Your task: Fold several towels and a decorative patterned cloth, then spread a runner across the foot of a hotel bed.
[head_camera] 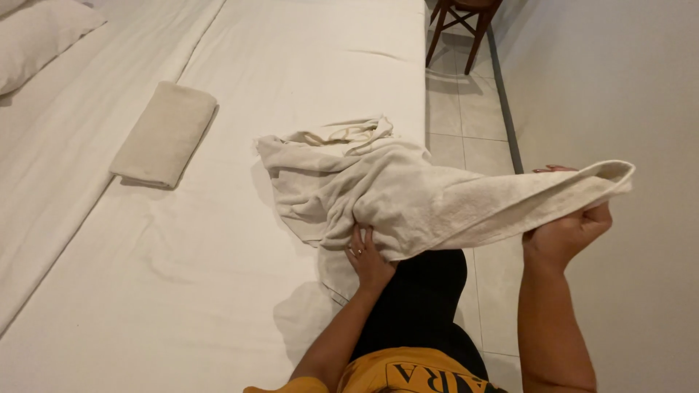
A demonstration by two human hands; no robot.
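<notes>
A folded towel (pixel 164 134) lies on the bed (pixel 306 58), left of a loose towel (pixel 408 193). A pillow (pixel 40 36) lies far left; a chair (pixel 462 22) stands beyond the bed's right edge.

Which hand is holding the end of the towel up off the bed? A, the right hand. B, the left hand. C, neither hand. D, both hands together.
A: the right hand grips one end of the towel in the air beside the bed, while the left hand lies low under the towel at the bed's edge.
</notes>
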